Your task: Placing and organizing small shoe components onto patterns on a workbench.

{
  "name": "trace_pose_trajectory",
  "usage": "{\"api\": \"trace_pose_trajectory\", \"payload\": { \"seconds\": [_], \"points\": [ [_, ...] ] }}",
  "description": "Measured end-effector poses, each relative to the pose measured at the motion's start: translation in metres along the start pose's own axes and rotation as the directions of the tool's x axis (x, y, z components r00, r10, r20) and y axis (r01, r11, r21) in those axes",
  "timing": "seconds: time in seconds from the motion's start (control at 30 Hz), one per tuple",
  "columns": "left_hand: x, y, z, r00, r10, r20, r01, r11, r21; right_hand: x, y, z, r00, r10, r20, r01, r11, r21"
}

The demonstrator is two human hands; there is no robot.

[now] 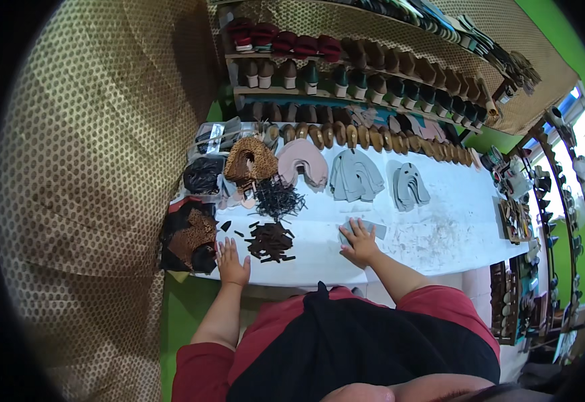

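Observation:
My left hand [233,263] lies flat on the near edge of the white-topped table [312,273], fingers stretched. Just right of it is a pile of short dark brown strips [271,242]. My right hand [360,243] rests with fingers spread on a small flat grey piece [378,231], partly covering it. Beyond the hands lie stacks of curved cut pieces, one pink [304,161], one light grey [355,177] and a slimmer grey stack [409,186]. A leopard-print stack [260,150] sits further left, with a tangle of thin black strips [279,201] in front.
Black and leopard-print scraps [192,236] cover the table's left end, near a black plastic bag [203,175]. A row of tan shoe parts [364,137] lines the back. Behind rise shelves of shoes [339,77]. A shoe rack [569,221] stands right; a patterned curtain [98,201] hangs left.

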State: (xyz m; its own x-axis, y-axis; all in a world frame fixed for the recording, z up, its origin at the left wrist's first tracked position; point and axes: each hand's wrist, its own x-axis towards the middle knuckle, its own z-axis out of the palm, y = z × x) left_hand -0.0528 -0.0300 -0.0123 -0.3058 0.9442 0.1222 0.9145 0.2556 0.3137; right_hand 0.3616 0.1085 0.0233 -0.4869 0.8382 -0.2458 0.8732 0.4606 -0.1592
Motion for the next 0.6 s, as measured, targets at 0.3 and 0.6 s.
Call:
{"api": "trace_pose_trajectory", "payload": {
  "seconds": [0.3, 0.6],
  "points": [
    [0.003, 0.001, -0.003, 0.998, -0.013, 0.058, 0.011, 0.999, 0.044, 0.074, -0.105, 0.020, 0.977, 0.009, -0.215, 0.027, 0.986, 0.166],
    [0.001, 0.003, -0.006, 0.998, -0.016, 0.064, 0.013, 0.999, 0.045, 0.113, -0.150, 0.012, 0.982, 0.025, -0.187, -0.015, 0.998, 0.058]
  ]
}}
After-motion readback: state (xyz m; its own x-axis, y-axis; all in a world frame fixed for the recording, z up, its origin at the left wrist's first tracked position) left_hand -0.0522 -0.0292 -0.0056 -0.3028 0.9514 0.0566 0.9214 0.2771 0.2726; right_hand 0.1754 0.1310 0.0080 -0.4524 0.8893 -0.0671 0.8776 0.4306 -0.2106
